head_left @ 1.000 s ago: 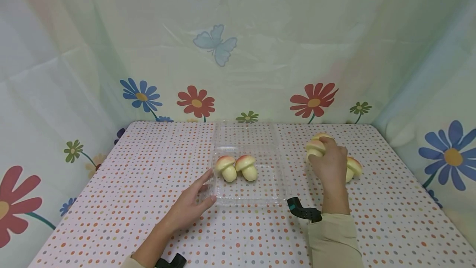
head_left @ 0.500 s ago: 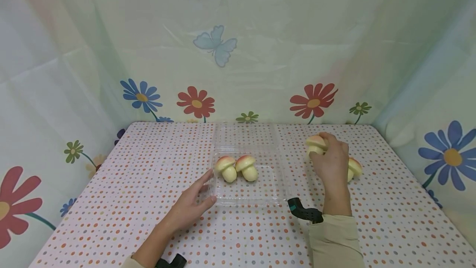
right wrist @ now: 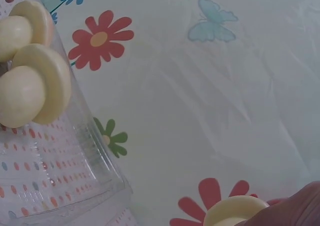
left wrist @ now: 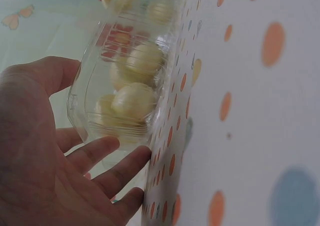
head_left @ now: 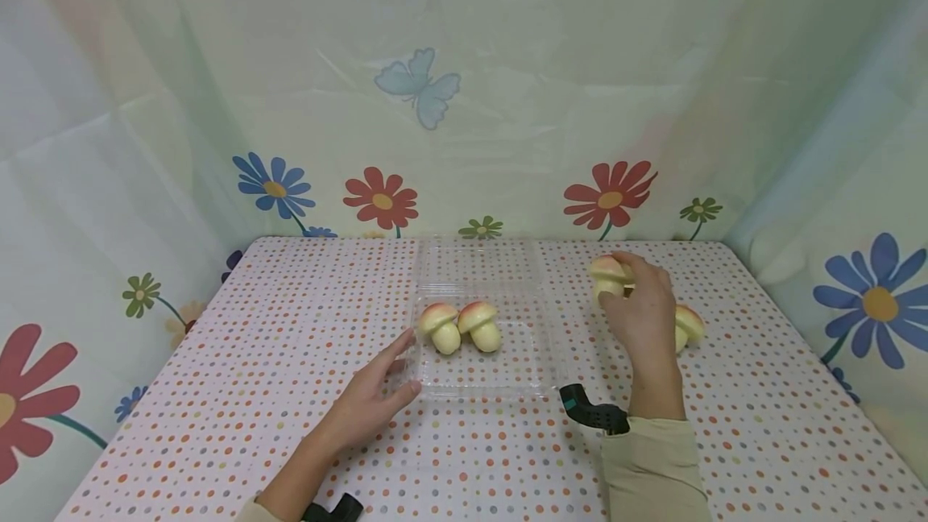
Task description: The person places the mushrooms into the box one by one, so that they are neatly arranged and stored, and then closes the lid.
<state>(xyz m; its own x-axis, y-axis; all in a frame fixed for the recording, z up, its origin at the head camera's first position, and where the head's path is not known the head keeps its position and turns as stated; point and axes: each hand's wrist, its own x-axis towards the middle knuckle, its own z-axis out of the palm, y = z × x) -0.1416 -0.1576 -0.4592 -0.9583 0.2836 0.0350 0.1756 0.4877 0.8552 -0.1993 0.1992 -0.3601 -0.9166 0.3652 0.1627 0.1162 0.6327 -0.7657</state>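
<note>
**Mushroom held up at the right, clear box steadied at the left**

At the left, the left hand point(head_left: 370, 401) is laid flat on the dotted surface point(head_left: 254, 361), its fingers point(left wrist: 102, 153) straight and slightly spread, their tips touching the near left corner of the clear plastic box point(head_left: 507, 381). Nothing is clasped by this grip; the box is only touched and steadied. The box's lid is folded back flat behind it. The box is judged thin, light and easily dented, apt to slide on the cloth if pushed; it is best held by its rim or corner.

Inside the box, toward its left half, two toy mushrooms point(head_left: 460, 326) are seen side by side, touching, with reddish caps and pale stems.

Further right, well apart from the box, the right hand point(head_left: 641, 316) is curled round a third mushroom point(head_left: 607, 274), which is held up off the surface with its cap pointing left. The fingers are closed about the stem below the cap. The piece is judged light, smooth and probably soft or hollow, so a gentle hold at the stem beneath the cap is enough.

Just beside the right hand, partly hidden behind it, another mushroom point(head_left: 689, 325) lies on the surface.
</note>
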